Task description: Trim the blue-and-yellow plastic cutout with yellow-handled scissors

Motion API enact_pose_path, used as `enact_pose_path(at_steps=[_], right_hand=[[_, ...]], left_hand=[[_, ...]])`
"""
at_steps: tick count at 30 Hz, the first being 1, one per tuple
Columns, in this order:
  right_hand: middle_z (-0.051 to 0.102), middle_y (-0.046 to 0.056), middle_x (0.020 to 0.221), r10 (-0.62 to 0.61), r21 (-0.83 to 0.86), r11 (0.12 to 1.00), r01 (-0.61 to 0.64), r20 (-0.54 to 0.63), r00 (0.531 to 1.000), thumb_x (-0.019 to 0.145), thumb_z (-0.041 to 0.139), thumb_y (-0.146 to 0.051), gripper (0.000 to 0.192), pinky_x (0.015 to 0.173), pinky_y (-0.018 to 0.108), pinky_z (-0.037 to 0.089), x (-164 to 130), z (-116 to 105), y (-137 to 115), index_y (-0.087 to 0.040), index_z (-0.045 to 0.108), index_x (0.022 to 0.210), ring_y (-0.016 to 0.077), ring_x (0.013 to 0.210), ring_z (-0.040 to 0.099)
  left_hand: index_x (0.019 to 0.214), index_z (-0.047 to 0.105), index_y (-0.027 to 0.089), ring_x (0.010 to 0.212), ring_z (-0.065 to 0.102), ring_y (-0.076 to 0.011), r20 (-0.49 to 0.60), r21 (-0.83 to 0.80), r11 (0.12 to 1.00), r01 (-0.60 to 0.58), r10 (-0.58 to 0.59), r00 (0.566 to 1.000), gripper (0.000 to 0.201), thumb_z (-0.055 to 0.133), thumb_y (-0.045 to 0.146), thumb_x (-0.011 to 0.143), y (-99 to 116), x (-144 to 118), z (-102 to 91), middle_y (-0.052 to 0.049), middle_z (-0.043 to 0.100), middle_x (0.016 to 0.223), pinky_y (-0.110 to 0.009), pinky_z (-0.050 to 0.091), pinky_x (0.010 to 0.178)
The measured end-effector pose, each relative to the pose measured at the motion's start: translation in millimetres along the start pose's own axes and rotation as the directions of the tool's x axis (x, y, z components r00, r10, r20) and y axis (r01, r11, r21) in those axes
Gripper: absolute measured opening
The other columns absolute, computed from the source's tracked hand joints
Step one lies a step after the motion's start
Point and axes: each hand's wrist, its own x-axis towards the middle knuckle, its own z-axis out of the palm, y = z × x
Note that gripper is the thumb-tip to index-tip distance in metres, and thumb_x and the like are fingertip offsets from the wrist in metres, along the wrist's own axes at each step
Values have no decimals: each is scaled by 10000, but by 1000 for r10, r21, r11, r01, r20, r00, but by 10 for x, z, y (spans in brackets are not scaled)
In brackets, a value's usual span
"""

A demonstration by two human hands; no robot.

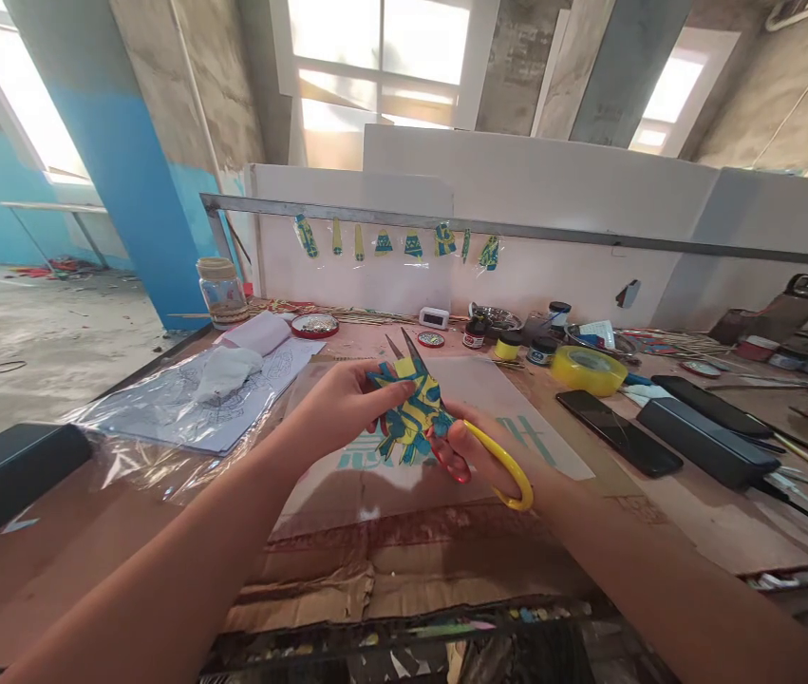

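Observation:
Between my hands, above the table, is a blue and yellow patterned cutout [412, 418] with a jagged outline. My left hand [355, 404] grips its left side, thumb on top. My right hand [479, 446] is closed around the handles of a pair of scissors [510, 480], one yellow loop showing at the right. The scissors' two dark blades point away from me, slightly apart, beyond the cutout's upper edge; the cutout covers part of them. Beneath the hands lies a pale translucent sheet [325, 499] with teal lettering.
Several similar cutouts [384, 243] hang from a metal rail. Papers in plastic [268, 366] and a glass jar [222, 293] are at left. Paint jars [507, 345], a tape roll [589, 369], a phone [617, 432] and a black case [706, 445] stand or lie at right.

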Motion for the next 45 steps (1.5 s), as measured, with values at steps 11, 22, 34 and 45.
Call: enact_pose_path(at_steps=[11,22,34,45], right_hand=[[446,-43,659,17,56,998,-17,0,1000,758,588,-816,749,445,226,366,-15,30,-23,-182,558,1156,89,481,399],[424,-57,589,47,112,993,-45,-18,999,719,612,-830,732,394,231,353,5,57,-7,-199,569,1085,105,446,385],[471,-66,633,-91,-3,996,92,-223,970,792,632,-722,596,422,219,370,131,-80,-28,-203,560,1075,85,449,408],[686,81,1048,-466,-729,647,222,-148,872,781,620,-105,386,822,336,506,192,-435,-3,-188,634,1158,209,906,625]], left_hand=[[866,719,151,522,543,-86,5,-16,1000,-6,6,1000,355,706,502,823,-3,1,26,-10,670,682,-193,414,466],[877,716,139,520,544,-91,-8,-18,1000,5,-5,1000,394,704,528,813,-17,8,48,-15,666,665,-202,438,478],[794,678,166,543,572,-111,-35,54,998,-10,12,999,374,693,537,827,-88,55,31,9,630,617,-216,421,489],[1320,589,194,1122,626,-255,-181,395,875,-280,373,910,529,603,506,892,-161,93,-67,-120,654,1300,-418,502,965]])
